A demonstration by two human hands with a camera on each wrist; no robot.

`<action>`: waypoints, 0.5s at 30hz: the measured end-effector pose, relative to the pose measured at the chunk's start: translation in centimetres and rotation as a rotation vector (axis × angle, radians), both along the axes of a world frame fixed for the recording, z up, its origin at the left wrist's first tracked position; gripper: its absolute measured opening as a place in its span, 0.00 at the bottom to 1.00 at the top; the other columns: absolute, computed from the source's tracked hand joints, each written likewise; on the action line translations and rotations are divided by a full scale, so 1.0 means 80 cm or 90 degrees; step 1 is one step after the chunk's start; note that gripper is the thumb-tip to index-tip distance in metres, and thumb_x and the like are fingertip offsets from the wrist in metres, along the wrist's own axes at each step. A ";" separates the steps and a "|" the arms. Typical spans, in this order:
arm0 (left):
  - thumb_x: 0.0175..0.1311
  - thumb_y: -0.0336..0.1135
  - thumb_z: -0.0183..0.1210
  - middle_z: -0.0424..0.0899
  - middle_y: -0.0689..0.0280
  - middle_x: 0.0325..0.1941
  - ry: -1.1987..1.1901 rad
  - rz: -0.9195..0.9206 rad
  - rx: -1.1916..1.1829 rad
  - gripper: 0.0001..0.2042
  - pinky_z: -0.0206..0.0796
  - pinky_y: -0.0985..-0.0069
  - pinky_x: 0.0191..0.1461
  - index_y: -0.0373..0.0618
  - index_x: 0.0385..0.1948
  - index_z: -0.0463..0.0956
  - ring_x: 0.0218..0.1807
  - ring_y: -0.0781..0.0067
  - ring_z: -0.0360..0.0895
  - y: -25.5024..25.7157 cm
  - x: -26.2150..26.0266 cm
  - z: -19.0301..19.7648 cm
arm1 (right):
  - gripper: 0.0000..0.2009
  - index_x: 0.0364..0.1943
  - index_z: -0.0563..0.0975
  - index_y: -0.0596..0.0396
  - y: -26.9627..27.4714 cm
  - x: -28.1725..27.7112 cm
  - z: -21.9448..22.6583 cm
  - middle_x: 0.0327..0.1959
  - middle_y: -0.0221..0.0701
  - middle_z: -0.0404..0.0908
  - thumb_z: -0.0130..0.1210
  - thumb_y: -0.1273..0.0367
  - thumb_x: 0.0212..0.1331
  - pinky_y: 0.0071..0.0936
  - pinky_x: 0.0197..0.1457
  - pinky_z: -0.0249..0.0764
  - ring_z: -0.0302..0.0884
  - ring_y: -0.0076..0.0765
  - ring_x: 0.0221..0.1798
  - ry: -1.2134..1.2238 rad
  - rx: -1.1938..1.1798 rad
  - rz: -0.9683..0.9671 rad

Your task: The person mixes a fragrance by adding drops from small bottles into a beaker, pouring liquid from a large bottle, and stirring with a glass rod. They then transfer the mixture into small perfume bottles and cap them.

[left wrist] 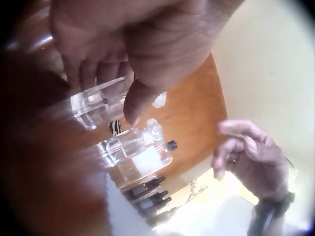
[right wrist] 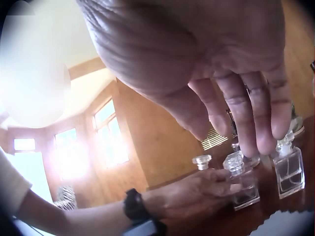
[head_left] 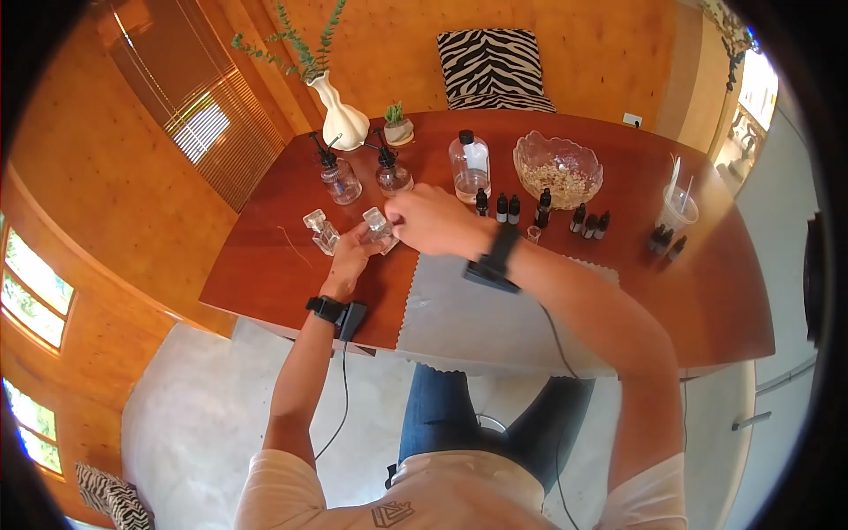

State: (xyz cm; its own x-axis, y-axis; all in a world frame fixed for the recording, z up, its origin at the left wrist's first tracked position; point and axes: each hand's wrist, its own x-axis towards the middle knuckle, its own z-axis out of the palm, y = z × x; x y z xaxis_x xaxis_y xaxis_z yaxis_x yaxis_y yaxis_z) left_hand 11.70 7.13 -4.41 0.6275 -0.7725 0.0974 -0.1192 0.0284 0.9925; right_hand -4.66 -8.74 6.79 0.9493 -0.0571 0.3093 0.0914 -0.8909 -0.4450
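Note:
My left hand [head_left: 349,258] pinches a clear square glass bottle [left wrist: 96,105] between thumb and fingers; its faceted stopper [right wrist: 235,161] shows in the right wrist view. Above and beside that bottle hangs my right hand [head_left: 433,219], its fingers [right wrist: 241,108] loosely extended and holding nothing visible. A second square bottle [right wrist: 290,172] stands on the right, apart from the held one. Another glass bottle [head_left: 325,237] is on the other side, left of my left hand in the head view.
Behind are two pump bottles [head_left: 340,183] [head_left: 393,177], a white vase [head_left: 343,119] and a potted cactus [head_left: 398,131]. To the right stand a large bottle [head_left: 471,177], a glass bowl [head_left: 558,172], several dark droppers [head_left: 590,223] and a plastic cup [head_left: 678,212]. A grey mat [head_left: 495,309] lies in front.

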 end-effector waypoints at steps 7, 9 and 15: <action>0.65 0.24 0.64 0.88 0.68 0.45 -0.054 -0.074 -0.003 0.12 0.69 0.82 0.54 0.34 0.49 0.82 0.46 0.82 0.80 -0.002 0.038 -0.013 | 0.12 0.41 0.84 0.59 0.029 0.096 -0.015 0.45 0.52 0.84 0.60 0.67 0.56 0.53 0.50 0.80 0.84 0.61 0.50 0.010 -0.083 -0.097; 0.64 0.26 0.66 0.88 0.69 0.40 -0.092 -0.095 0.033 0.08 0.70 0.81 0.50 0.34 0.43 0.84 0.42 0.83 0.79 0.000 0.059 -0.019 | 0.13 0.40 0.84 0.60 0.034 0.114 -0.025 0.43 0.51 0.86 0.61 0.64 0.58 0.52 0.48 0.82 0.86 0.60 0.47 0.008 -0.111 -0.088; 0.62 0.28 0.70 0.88 0.71 0.36 -0.205 -0.128 0.076 0.07 0.70 0.79 0.46 0.35 0.38 0.86 0.38 0.83 0.79 0.001 0.057 0.005 | 0.13 0.37 0.83 0.63 0.044 0.127 -0.034 0.39 0.49 0.86 0.63 0.66 0.54 0.50 0.46 0.82 0.86 0.59 0.44 0.005 -0.159 -0.063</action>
